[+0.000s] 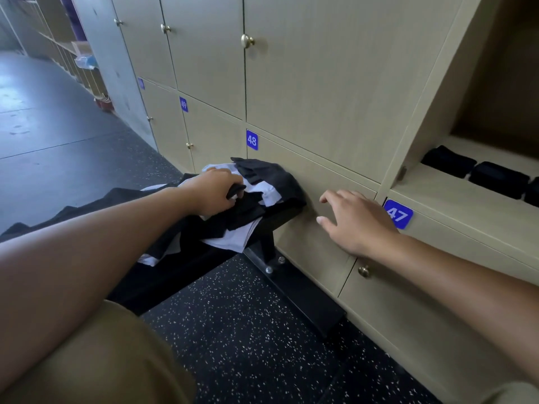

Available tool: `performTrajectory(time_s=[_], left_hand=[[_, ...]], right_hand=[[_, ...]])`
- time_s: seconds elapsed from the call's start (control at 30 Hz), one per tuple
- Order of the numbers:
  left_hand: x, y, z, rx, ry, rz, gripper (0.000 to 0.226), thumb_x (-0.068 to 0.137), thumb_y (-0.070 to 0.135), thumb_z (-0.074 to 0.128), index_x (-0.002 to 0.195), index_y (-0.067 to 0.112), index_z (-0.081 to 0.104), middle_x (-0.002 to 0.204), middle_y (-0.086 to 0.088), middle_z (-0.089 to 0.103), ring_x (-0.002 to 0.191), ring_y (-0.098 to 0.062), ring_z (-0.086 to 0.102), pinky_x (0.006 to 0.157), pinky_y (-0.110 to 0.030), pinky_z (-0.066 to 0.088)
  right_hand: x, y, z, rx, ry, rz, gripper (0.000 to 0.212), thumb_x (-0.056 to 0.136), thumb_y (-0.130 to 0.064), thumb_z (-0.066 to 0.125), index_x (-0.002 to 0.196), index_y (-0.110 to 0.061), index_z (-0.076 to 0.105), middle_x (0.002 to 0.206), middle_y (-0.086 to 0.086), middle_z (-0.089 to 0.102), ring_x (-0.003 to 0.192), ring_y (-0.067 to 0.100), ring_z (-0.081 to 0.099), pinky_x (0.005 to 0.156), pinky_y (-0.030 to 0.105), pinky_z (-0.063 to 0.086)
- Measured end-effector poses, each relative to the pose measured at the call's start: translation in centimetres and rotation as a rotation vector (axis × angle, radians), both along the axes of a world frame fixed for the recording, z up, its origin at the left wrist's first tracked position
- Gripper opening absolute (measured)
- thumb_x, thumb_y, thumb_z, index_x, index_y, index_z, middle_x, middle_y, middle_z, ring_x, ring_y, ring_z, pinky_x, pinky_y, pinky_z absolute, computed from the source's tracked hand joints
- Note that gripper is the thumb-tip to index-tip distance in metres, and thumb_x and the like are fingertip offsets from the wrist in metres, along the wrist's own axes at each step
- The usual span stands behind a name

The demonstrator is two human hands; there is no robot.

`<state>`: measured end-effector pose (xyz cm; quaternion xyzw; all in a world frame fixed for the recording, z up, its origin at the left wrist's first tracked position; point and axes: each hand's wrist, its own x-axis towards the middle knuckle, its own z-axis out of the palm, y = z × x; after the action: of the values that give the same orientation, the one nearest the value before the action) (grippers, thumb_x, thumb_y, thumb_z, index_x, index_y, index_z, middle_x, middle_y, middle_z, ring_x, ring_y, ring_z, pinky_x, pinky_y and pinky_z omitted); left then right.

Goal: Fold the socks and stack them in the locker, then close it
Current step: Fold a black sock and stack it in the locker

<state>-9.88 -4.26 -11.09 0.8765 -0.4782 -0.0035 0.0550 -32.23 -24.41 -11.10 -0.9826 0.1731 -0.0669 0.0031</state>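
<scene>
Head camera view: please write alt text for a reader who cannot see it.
A person's left hand grips a black sock in a pile of black and white socks on a dark bench, while the open right hand hovers near locker door 48. At right, folded dark socks lie in an open locker.

Gym-style locker room, wall of beige wooden lockers [306, 83] with brass knobs [247, 40], blue number plates 47 [398, 214], 48 [252, 139], 49, black speckled rubber floor [248, 330], bolted-down black bench [280, 217]
</scene>
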Motion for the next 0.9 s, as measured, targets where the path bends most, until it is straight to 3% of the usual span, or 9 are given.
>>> performTrajectory(time_s=[0.13, 0.2, 0.33, 0.4, 0.5, 0.6, 0.77, 0.8, 0.9], left_hand=[[-0.7, 1.0, 2.7, -0.221, 0.063, 0.003, 0.014, 0.088, 0.016, 0.068, 0.102, 0.014, 0.064, 0.093, -0.002, 0.061, 0.089, -0.026, 0.057, 0.072, -0.034, 0.041], [-0.9, 1.8, 4.3, -0.300, 0.061, 0.031, 0.019, 0.088, 0.021, 0.074, 0.103, 0.014, 0.066, 0.096, -0.004, 0.066, 0.089, -0.027, 0.060, 0.079, -0.040, 0.049], [-0.8, 4.2, 6.2, -0.406, 0.131, 0.091, 0.025, 0.086, 0.029, 0.079, 0.106, 0.018, 0.068, 0.101, 0.001, 0.068, 0.091, -0.025, 0.064, 0.087, -0.039, 0.050], [-0.3, 5.5, 6.5, -0.331, 0.114, 0.130, 0.031, 0.085, 0.032, 0.081, 0.109, 0.019, 0.067, 0.101, 0.001, 0.067, 0.090, -0.023, 0.063, 0.084, -0.034, 0.049], [1.0, 7.7, 6.0, -0.058, 0.144, 0.199, 0.050, 0.076, 0.049, 0.085, 0.113, 0.022, 0.065, 0.096, 0.004, 0.066, 0.086, -0.017, 0.062, 0.077, -0.027, 0.047], [1.7, 9.4, 5.4, 0.134, 0.212, 0.207, 0.090, 0.047, 0.080, 0.071, 0.119, 0.027, 0.061, 0.107, 0.007, 0.067, 0.098, -0.018, 0.064, 0.091, -0.038, 0.049], [3.1, 10.4, 2.9, 0.187, 0.225, 0.220, 0.125, 0.034, 0.105, 0.056, 0.134, 0.030, 0.051, 0.125, 0.006, 0.056, 0.113, -0.020, 0.057, 0.101, -0.042, 0.047], [3.1, 10.3, 2.5, 0.201, 0.222, 0.229, 0.122, 0.038, 0.102, 0.060, 0.136, 0.030, 0.049, 0.126, 0.005, 0.054, 0.116, -0.022, 0.055, 0.103, -0.043, 0.046], [3.4, 10.1, 1.6, 0.196, 0.165, 0.268, 0.081, 0.068, 0.067, 0.082, 0.131, 0.026, 0.051, 0.125, -0.003, 0.056, 0.115, -0.025, 0.053, 0.098, -0.039, 0.046]], right_hand=[[0.2, 0.6, 0.2, 0.005, -0.009, 0.008, 0.038, 0.103, -0.044, 0.047, 0.134, -0.022, 0.048, 0.131, 0.002, 0.057, 0.124, 0.025, 0.049, 0.094, 0.040, 0.044], [0.3, 0.8, 0.2, 0.005, -0.013, 0.021, 0.039, 0.102, -0.044, 0.047, 0.134, -0.023, 0.048, 0.130, 0.002, 0.057, 0.124, 0.025, 0.050, 0.094, 0.040, 0.044], [0.6, 1.2, 0.1, 0.009, -0.014, 0.041, 0.039, 0.102, -0.044, 0.047, 0.135, -0.023, 0.047, 0.130, 0.001, 0.057, 0.123, 0.024, 0.050, 0.093, 0.039, 0.043], [0.7, 1.3, 0.0, 0.008, -0.006, 0.044, 0.039, 0.102, -0.044, 0.047, 0.136, -0.024, 0.046, 0.131, 0.001, 0.057, 0.124, 0.024, 0.050, 0.092, 0.038, 0.041], [1.0, 1.5, 0.0, 0.015, -0.004, 0.043, 0.039, 0.102, -0.045, 0.048, 0.136, -0.025, 0.046, 0.131, 0.000, 0.057, 0.124, 0.024, 0.049, 0.092, 0.037, 0.041], [1.3, 1.6, 0.0, 0.020, -0.009, 0.041, 0.039, 0.102, -0.045, 0.047, 0.136, -0.025, 0.046, 0.130, 0.000, 0.057, 0.124, 0.023, 0.049, 0.091, 0.037, 0.040], [1.4, 1.6, -0.1, 0.020, 0.001, 0.042, 0.040, 0.102, -0.045, 0.047, 0.137, -0.026, 0.046, 0.130, -0.001, 0.057, 0.124, 0.023, 0.049, 0.090, 0.037, 0.040], [1.5, 1.7, -0.2, 0.019, 0.001, 0.042, 0.040, 0.102, -0.045, 0.047, 0.137, -0.026, 0.046, 0.130, -0.001, 0.057, 0.124, 0.022, 0.049, 0.090, 0.037, 0.040], [1.6, 1.8, -0.2, 0.021, 0.002, 0.043, 0.040, 0.102, -0.046, 0.047, 0.137, -0.027, 0.045, 0.131, -0.002, 0.057, 0.124, 0.022, 0.049, 0.090, 0.036, 0.040]])
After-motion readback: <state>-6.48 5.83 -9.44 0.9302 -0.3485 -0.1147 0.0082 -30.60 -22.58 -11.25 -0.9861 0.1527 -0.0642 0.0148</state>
